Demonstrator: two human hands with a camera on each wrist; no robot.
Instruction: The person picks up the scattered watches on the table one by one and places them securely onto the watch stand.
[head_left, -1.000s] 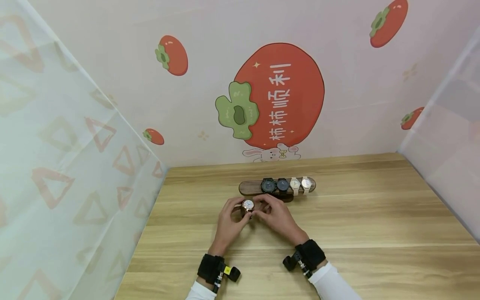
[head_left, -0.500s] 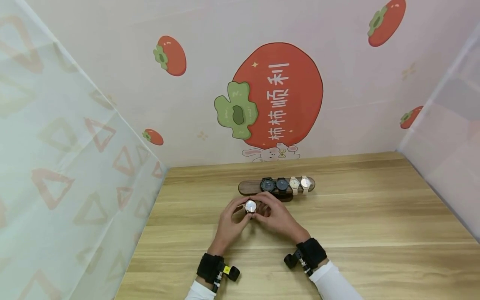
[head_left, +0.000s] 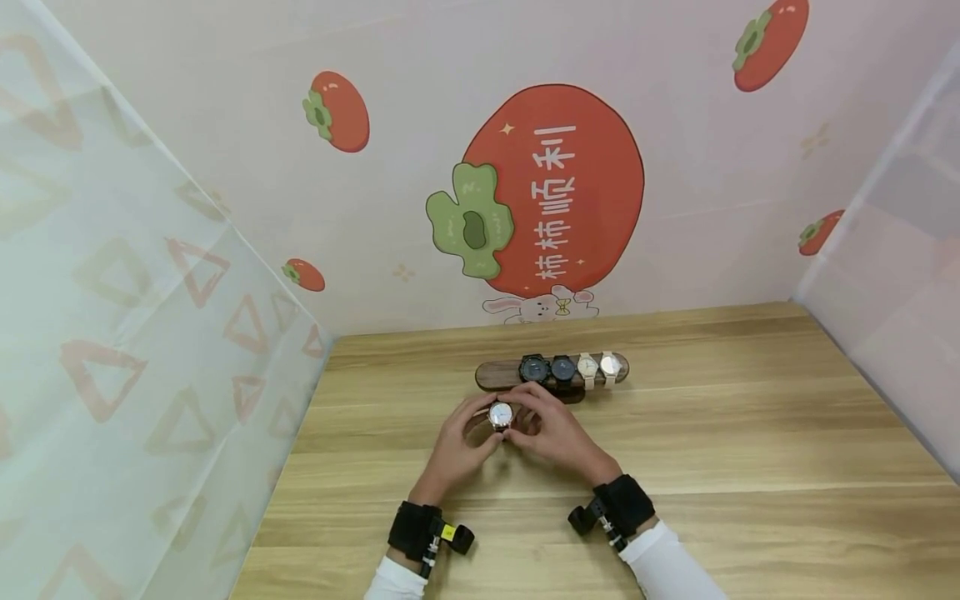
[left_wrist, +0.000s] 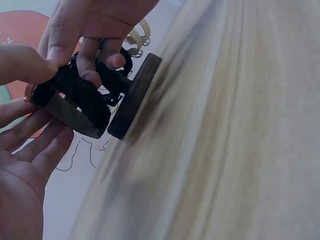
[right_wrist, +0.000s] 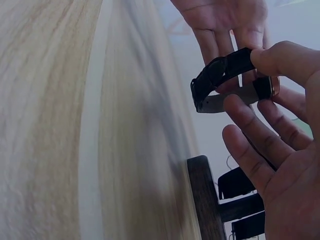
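Observation:
A wristwatch (head_left: 500, 415) with a white dial, rose-gold case and dark strap is held between both hands, its dial facing up toward the head camera. My left hand (head_left: 459, 443) pinches it from the left, thumb at the near side and fingers at the far side. From the right, my right hand (head_left: 557, 435) pinches it likewise. The closed strap loop (right_wrist: 215, 82) hangs under the case in the right wrist view. In the left wrist view, the strap (left_wrist: 75, 115) is raised off the table, beside the base of the watch stand (left_wrist: 137, 95).
Just beyond the hands stands the dark wooden watch stand (head_left: 497, 376), its left end bare. It bears two black watches, one with a larger dial (head_left: 534, 369), and two pale watches, one cream (head_left: 587, 367). A printed back wall (head_left: 390, 208) closes off the wooden table (head_left: 720, 433).
The watch has shifted slightly right and its dial has turned to face the head camera more squarely. Both hands keep their hold on it; the stand's watches stay put.

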